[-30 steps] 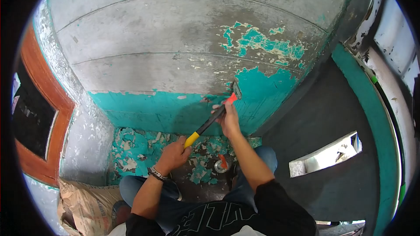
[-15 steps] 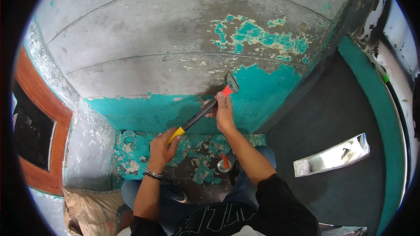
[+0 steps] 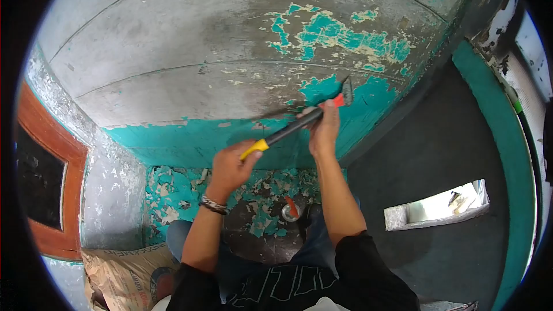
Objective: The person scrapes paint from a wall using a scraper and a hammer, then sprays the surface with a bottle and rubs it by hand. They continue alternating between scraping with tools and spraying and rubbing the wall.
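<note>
A long-handled scraper (image 3: pixel 292 128), with a yellow end, black shaft and red head, slants up to the right across the wall. My left hand (image 3: pixel 233 167) wraps round its yellow end. Close behind the red head, my right hand (image 3: pixel 324 126) grips the upper shaft. The metal blade meets the wall, or nearly so, where turquoise paint (image 3: pixel 374 101) borders bare grey. Higher up, a ragged turquoise patch (image 3: pixel 340 35) remains on the grey wall (image 3: pixel 155 34). A turquoise band runs along the wall's foot.
Peeled paint flakes (image 3: pixel 173 190) litter the floor along the wall. Between my legs stands a round tin (image 3: pixel 291 212) with a red-orange object in it. A paper cement sack (image 3: pixel 124 276) lies lower left, near a wooden frame (image 3: pixel 69 167). On the right, a dark wall has an opening (image 3: pixel 438 206).
Both hands and the scraper have moved right and slightly up along the wall. The blade has turned more upright. My view has shifted slightly.
</note>
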Action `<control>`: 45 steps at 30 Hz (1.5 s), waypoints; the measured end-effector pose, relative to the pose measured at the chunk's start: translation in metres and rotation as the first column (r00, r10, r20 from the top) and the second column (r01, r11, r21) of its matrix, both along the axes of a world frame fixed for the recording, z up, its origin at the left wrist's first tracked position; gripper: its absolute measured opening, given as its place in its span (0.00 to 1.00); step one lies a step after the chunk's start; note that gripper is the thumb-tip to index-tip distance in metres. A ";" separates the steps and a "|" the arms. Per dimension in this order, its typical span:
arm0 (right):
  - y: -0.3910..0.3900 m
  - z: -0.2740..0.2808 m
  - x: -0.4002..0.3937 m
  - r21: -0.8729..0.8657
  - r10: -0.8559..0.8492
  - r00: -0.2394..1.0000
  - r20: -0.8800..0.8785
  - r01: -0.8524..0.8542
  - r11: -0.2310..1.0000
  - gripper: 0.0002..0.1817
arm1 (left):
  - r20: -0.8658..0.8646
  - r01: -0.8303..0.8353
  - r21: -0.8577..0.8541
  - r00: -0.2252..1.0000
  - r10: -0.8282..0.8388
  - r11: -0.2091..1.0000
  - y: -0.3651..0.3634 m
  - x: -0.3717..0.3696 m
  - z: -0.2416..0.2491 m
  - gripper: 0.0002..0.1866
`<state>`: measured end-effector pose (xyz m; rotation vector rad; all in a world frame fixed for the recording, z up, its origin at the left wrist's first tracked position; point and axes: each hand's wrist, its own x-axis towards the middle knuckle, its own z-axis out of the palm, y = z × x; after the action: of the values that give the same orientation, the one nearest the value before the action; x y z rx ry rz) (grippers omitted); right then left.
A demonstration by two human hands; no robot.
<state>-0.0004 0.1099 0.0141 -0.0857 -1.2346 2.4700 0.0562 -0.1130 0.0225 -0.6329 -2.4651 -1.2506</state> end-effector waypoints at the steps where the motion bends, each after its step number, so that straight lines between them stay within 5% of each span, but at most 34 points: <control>1: 0.011 -0.003 0.002 0.022 -0.064 0.998 -0.029 0.064 0.998 0.18 | 0.085 0.058 -0.086 0.995 -0.050 0.995 0.014 0.004 -0.004 0.14; 3: 0.015 -0.011 0.009 0.039 -0.117 0.992 -0.057 0.119 0.992 0.18 | 0.176 0.113 -0.169 0.981 -0.083 0.979 0.024 0.013 -0.022 0.14; 7: -0.018 -0.023 0.035 -0.167 0.102 0.994 -0.034 -0.106 0.980 0.16 | 0.209 0.114 -0.198 0.975 -0.072 0.974 0.017 0.036 -0.065 0.17; 10: -0.039 -0.041 0.030 -0.178 0.195 0.980 0.044 -0.184 0.967 0.20 | 0.204 -0.008 -0.284 0.977 0.069 0.959 -0.001 0.039 -0.068 0.18; 13: -0.057 -0.058 0.030 -0.218 0.236 0.965 0.117 -0.207 0.954 0.21 | 0.416 -0.033 -0.316 0.893 0.170 0.948 -0.015 0.040 -0.085 0.20; 18: -0.063 -0.075 0.020 -0.130 0.164 0.986 0.041 -0.158 0.979 0.21 | 0.423 -0.072 -0.228 0.891 0.165 0.971 -0.011 0.043 -0.095 0.23; 26: -0.071 -0.061 0.015 -0.299 0.096 0.995 0.018 -0.086 0.950 0.17 | 0.431 0.008 -0.213 0.898 0.087 0.977 -0.020 0.025 -0.083 0.24; 34: -0.064 -0.037 0.009 -0.249 0.023 0.992 0.122 0.008 0.968 0.17 | 0.502 0.040 -0.214 0.861 0.075 0.976 -0.014 0.013 -0.069 0.24; 36: -0.040 -0.017 0.007 -0.203 -0.030 0.996 0.090 0.047 0.978 0.17 | 0.432 0.088 -0.055 0.900 -0.056 0.995 0.012 0.004 -0.066 0.24; 43: 0.018 -0.001 0.015 -0.050 -0.007 0.997 -0.073 0.003 0.999 0.16 | 0.346 0.135 0.135 0.922 -0.174 0.982 0.077 0.009 -0.082 0.24; 45: 0.018 -0.012 0.019 -0.219 0.104 0.994 -0.046 -0.111 0.969 0.17 | 0.423 0.138 0.057 0.894 -0.149 0.989 0.069 0.015 -0.086 0.23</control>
<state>0.0188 0.1283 0.0024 -0.0356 -0.9698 2.6836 0.0716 -0.0439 -0.0633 -0.5940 -2.7860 -1.6248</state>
